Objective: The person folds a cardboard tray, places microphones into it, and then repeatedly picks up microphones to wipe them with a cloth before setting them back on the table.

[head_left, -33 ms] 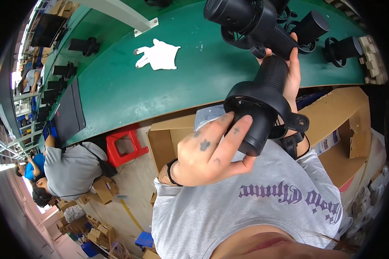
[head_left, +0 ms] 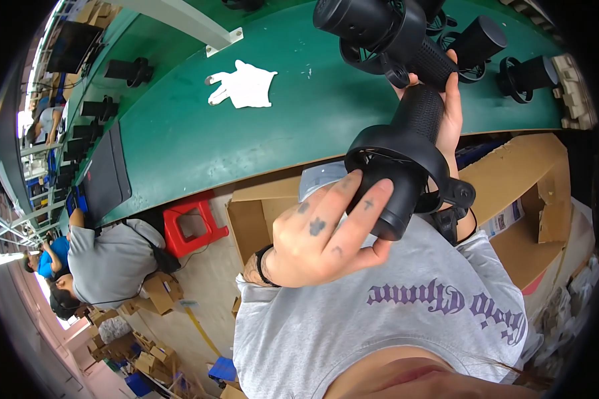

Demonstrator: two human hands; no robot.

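Observation:
Over the table's near edge hangs a black microphone (head_left: 404,176) in a ring-shaped shock mount, tilted with its mesh end up. My left hand (head_left: 323,233) is closed on its smooth lower body, with two fingers laid along the near side. Behind it rises my right hand (head_left: 450,116), its fingers wrapped round the mesh end of a second black microphone (head_left: 359,26), which also has a ring mount. The two mesh ends overlap in view, and much of my right palm is hidden. A white glove (head_left: 245,85) lies flat on the green table (head_left: 199,143), left of both microphones.
More black microphones (head_left: 480,41) stand at the right, others along the far left. Open cardboard boxes (head_left: 512,179) sit below the near edge. A red stool (head_left: 194,226) and a seated person in grey (head_left: 116,266) are at left. A metal post (head_left: 193,23) meets the table's back.
My left fingertips have shifted very slightly to the right on the near microphone. Otherwise both hands and both microphones look the same.

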